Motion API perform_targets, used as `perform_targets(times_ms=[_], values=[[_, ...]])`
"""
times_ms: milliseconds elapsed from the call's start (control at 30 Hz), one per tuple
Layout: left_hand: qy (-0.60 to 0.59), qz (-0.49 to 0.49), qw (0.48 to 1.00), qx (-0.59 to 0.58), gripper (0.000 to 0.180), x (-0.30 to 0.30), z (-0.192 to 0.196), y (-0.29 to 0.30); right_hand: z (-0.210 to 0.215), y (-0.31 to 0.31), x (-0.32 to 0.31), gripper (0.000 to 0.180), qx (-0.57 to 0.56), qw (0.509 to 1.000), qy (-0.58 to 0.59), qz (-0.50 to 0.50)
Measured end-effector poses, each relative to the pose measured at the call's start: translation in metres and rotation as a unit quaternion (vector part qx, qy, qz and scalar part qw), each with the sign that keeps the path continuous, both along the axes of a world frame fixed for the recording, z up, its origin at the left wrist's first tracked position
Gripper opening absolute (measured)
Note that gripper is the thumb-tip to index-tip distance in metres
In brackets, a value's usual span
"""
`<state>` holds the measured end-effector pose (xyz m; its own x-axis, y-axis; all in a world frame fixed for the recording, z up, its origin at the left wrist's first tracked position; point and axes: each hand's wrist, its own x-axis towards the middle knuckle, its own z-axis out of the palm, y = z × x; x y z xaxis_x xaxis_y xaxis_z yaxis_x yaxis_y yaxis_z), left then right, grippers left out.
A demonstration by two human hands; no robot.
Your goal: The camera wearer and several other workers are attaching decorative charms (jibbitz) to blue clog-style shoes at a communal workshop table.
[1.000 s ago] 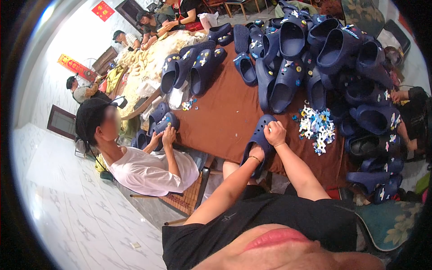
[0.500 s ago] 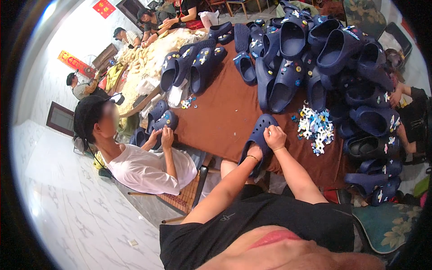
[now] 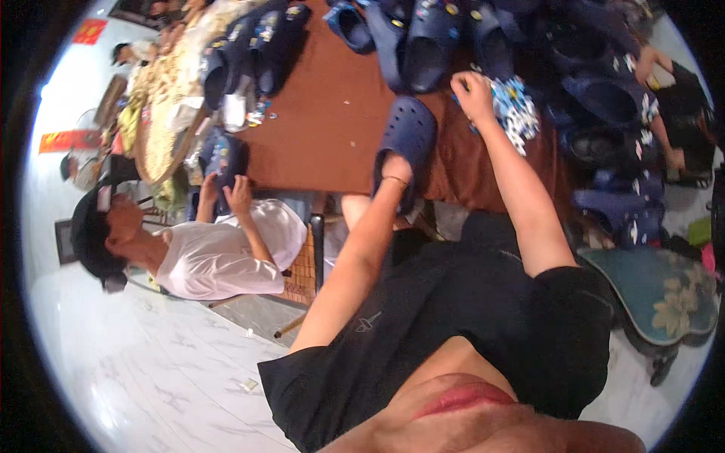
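Observation:
My left hand point(image 3: 394, 164) is pushed into the foot opening of a navy clog point(image 3: 411, 127) with round holes in its upper. The fingers are hidden inside the clog. At the table's near edge the clog tilts with its toe pointing away from me. My right hand point(image 3: 474, 97) hovers beside a pile of small charms point(image 3: 515, 113) in white, blue and yellow. Its fingers are curled in and slightly blurred, and I cannot make out what is between them. No charms show on the clog on my left hand.
Navy clogs with charms point(image 3: 434, 49) are heaped across the far and right side of the brown-covered table point(image 3: 317, 128). On the left, a seated person in a white shirt point(image 3: 219, 257) handles another clog point(image 3: 225, 162). A padded chair point(image 3: 657, 291) stands at right.
My right hand has left the clog's upper and moved right to the charm pile. My left hand stays inside the clog. The whole view has tilted downward.

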<state>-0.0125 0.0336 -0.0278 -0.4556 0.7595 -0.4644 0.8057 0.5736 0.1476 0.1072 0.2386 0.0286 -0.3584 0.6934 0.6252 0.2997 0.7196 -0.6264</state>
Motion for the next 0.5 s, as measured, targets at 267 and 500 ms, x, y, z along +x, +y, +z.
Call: perform_targets(times_ms=[267, 500], values=[[0.001, 0.057, 0.997, 0.055, 0.031, -0.015, -0.015, -0.013, -0.007, 0.002, 0.062, 0.013, -0.218, 0.97, -0.058, -0.093], [-0.052, 0.098, 0.994, 0.018, 0.034, -0.015, 0.009, -0.009, -0.016, -0.03, 0.058, 0.013, -0.002, 0.974, -0.224, -0.029]])
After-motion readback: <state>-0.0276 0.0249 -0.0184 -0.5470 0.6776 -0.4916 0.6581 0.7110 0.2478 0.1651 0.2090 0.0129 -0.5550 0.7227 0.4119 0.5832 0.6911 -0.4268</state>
